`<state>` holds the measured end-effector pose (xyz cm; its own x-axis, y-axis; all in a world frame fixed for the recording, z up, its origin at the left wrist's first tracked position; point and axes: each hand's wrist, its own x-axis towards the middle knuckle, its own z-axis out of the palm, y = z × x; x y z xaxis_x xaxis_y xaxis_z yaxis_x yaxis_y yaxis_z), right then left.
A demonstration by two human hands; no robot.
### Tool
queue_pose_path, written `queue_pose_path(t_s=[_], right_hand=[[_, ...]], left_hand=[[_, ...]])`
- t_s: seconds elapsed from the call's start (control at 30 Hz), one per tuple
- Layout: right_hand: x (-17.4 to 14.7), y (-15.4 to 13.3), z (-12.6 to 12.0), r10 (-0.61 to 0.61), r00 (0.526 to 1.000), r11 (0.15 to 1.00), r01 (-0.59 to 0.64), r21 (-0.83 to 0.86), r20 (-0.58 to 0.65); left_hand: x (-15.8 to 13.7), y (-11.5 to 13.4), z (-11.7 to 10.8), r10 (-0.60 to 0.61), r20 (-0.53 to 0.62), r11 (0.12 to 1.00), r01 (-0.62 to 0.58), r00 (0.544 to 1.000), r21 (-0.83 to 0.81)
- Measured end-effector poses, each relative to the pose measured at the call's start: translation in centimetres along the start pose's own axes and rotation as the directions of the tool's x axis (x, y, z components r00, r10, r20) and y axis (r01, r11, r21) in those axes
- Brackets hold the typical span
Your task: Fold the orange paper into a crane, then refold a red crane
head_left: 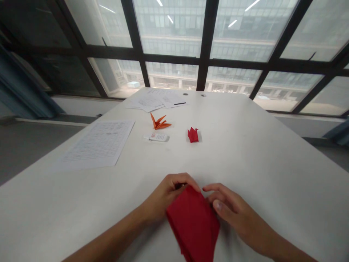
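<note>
A folded sheet of red origami paper is held up at the near middle of the white table, its folded corner pointing away from me. My left hand pinches that far corner, the index finger curled over its top edge. Along the right edge of the paper is my right hand, fingers bent and thumb apart from the index finger. Whether its hidden fingers touch the paper's back I cannot tell. Beyond the hands stand a small red paper crane and an orange folded-paper figure.
A white bottle-like item with a printed label lies by the orange figure. To the left is a printed sheet; several more papers lie at the far end. Large framed windows rise behind the table.
</note>
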<state>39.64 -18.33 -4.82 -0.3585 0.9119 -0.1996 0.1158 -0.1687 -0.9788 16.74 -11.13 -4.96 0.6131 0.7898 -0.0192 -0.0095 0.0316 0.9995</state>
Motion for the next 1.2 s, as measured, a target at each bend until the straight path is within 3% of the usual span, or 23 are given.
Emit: queue_pose_path(t_s=[0.13, 0.3, 0.4, 0.47, 0.53, 0.67, 0.87, 1.07, 1.13, 1.2], right_hand=[[-0.1, 0.2, 0.9, 0.008, 1.000, 0.999, -0.009, -0.044, -0.028], [1.1, 1.8, 0.5, -0.017, 0.989, 0.986, 0.040, 0.160, -0.144], [1.5, 2.1, -0.1, -0.039, 0.974, 0.973, 0.089, 0.215, -0.224], [1.5, 2.0, -0.2, -0.073, 0.961, 0.982, 0.115, 0.147, -0.266], [1.2, 1.9, -0.1, -0.148, 0.947, 0.989, 0.140, -0.050, -0.286], [0.7, 2.1, 0.3, -0.271, 0.933, 0.875, 0.137, -0.464, -0.235], [0.6, 2.3, 0.1, -0.199, 0.957, 0.864, 0.069, -0.498, -0.212], [0.1, 1.7, -0.2, -0.167, 0.975, 0.841, 0.065, -0.537, -0.144], [-0.1, 2.0, -0.2, -0.204, 0.976, 0.800, 0.120, -0.588, -0.078], [-0.3, 2.4, -0.1, -0.272, 0.962, 0.706, 0.198, -0.680, -0.001]], left_hand=[[0.2, 0.0, 0.5, 0.047, 0.035, 0.999, -0.047, 0.998, -0.011], [0.0, 0.0, 0.7, -0.135, -0.079, 0.981, 0.123, 0.988, -0.147], [-0.1, -0.2, 0.6, -0.202, -0.045, 0.936, 0.180, 0.978, -0.302], [0.0, -0.5, 0.5, -0.219, -0.039, 0.921, 0.194, 0.975, -0.339], [0.1, -0.9, 0.5, -0.218, -0.062, 0.921, 0.185, 0.974, -0.343], [0.3, -1.3, 0.6, -0.189, -0.114, 0.949, 0.152, 0.975, -0.277], [0.2, -1.2, 0.4, -0.167, -0.112, 0.972, 0.144, 0.980, -0.187], [0.0, -0.9, 0.4, -0.251, -0.070, 0.951, 0.233, 0.965, -0.205], [0.1, -0.6, 0.5, -0.282, -0.125, 0.949, 0.257, 0.951, -0.184], [0.2, -0.4, 0.5, -0.285, -0.192, 0.953, 0.258, 0.939, -0.157]])
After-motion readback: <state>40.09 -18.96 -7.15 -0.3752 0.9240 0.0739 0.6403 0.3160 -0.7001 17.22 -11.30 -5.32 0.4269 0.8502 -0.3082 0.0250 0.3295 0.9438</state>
